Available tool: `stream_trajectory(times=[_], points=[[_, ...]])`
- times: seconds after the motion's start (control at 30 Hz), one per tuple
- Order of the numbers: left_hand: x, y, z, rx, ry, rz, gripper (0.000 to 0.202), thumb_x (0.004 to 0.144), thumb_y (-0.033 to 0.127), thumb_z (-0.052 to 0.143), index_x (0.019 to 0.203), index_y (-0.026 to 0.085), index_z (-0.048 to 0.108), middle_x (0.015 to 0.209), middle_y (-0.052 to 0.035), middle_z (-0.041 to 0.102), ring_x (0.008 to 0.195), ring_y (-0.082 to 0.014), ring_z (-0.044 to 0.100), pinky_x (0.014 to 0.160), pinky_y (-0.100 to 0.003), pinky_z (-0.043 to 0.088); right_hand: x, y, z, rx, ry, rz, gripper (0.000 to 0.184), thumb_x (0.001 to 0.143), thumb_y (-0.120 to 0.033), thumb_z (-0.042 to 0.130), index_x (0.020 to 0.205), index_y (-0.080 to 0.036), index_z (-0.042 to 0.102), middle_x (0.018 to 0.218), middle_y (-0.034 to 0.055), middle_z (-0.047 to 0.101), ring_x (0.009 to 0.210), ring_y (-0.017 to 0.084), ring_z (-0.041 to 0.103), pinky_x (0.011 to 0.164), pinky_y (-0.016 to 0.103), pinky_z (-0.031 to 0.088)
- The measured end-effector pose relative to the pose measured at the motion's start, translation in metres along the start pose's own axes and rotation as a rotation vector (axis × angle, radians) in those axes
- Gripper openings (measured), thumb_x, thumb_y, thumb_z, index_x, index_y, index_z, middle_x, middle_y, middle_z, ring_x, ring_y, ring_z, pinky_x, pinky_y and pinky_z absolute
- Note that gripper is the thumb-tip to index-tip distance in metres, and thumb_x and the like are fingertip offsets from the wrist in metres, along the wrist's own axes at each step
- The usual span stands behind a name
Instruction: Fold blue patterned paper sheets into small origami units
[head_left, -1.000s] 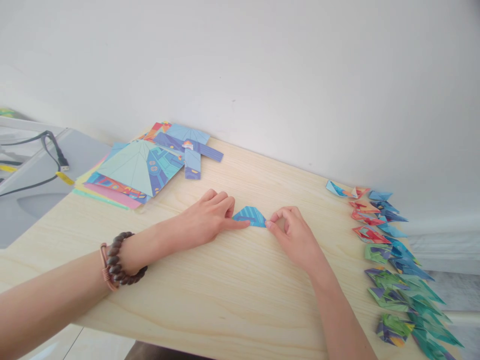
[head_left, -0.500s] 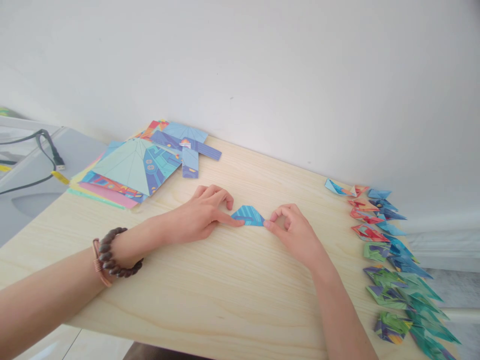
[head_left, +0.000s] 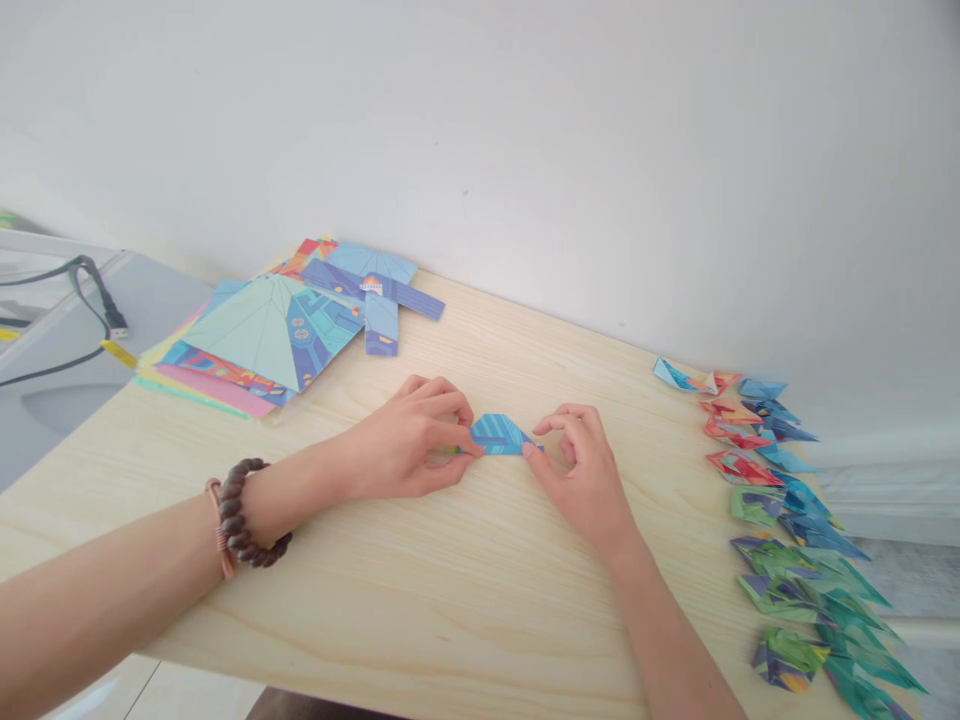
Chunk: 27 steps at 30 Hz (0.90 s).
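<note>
A small folded piece of blue striped paper [head_left: 498,435] lies on the light wooden table [head_left: 450,580]. My left hand [head_left: 409,438], with a dark bead bracelet on the wrist, pinches the paper's left end between thumb and fingers. My right hand [head_left: 581,465] pinches the right end with curled fingers. Both hands rest on the tabletop with the paper between them.
A stack of patterned paper sheets [head_left: 277,330] lies at the back left of the table. Several folded paper pieces [head_left: 780,520] run in a row along the right edge. A white wall rises behind. A grey surface with a black cable [head_left: 97,300] stands to the left.
My left fingers went from lying stretched at the paper's left end to pinching it. The right hand closed in on the right end. The paper now looks narrower, its ends folded in.
</note>
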<state>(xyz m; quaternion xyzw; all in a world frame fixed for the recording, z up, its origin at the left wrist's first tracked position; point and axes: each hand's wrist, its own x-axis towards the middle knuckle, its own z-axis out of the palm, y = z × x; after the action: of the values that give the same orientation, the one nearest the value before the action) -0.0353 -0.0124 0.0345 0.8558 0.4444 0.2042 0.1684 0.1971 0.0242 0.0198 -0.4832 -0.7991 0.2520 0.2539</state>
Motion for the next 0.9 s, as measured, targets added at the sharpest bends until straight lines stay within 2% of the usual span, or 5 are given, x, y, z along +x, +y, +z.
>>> stream_trajectory(times=[0.23,0.4,0.53,0.77,0.9], points=[[-0.001,-0.003,0.0,0.029,0.008,0.04,0.019,0.085,0.026,0.054,0.093,0.027,0.071,0.096,-0.0046,0.059,0.094,-0.0189,0.049,0.085,-0.034,0.034,0.001,-0.013,0.012,-0.019,-0.021,-0.03,0.015,0.077,-0.024,0.06,0.092,-0.023,0.057,0.102,0.0052,0.049,0.102,0.02,0.052,0.081,0.035,0.047],[-0.002,-0.004,-0.002,0.031,0.003,0.044,0.019,0.086,0.027,0.054,0.095,0.028,0.07,0.096,-0.0036,0.059,0.094,-0.0185,0.05,0.086,-0.034,0.035,0.002,-0.007,0.006,0.07,-0.028,0.001,0.016,0.078,-0.019,0.054,0.093,-0.024,0.057,0.103,0.0046,0.046,0.082,0.015,0.052,0.07,0.03,0.048],[-0.002,-0.003,-0.003,0.022,0.005,0.044,0.018,0.086,0.028,0.055,0.096,0.03,0.07,0.097,-0.0033,0.059,0.095,-0.0185,0.05,0.086,-0.033,0.036,0.004,-0.002,0.0,0.1,-0.049,-0.006,0.017,0.079,-0.017,0.05,0.094,-0.023,0.056,0.102,0.0038,0.046,0.062,0.009,0.046,0.065,0.029,0.047],[-0.003,-0.003,-0.004,0.025,-0.009,0.029,0.02,0.087,0.029,0.053,0.098,0.03,0.07,0.097,-0.0038,0.059,0.095,-0.0193,0.049,0.085,-0.034,0.036,0.004,0.003,-0.009,0.12,-0.116,-0.047,0.021,0.082,-0.015,0.044,0.098,-0.023,0.054,0.104,0.0047,0.048,0.064,0.01,0.047,0.065,0.028,0.045],[-0.003,-0.005,-0.003,0.025,-0.021,0.029,0.022,0.088,0.031,0.051,0.099,0.03,0.07,0.099,-0.0042,0.059,0.096,-0.0194,0.049,0.085,-0.035,0.036,0.005,0.004,-0.01,0.125,-0.109,-0.053,0.02,0.084,-0.015,0.041,0.098,-0.023,0.053,0.103,0.0044,0.05,0.064,0.01,0.049,0.064,0.028,0.044]])
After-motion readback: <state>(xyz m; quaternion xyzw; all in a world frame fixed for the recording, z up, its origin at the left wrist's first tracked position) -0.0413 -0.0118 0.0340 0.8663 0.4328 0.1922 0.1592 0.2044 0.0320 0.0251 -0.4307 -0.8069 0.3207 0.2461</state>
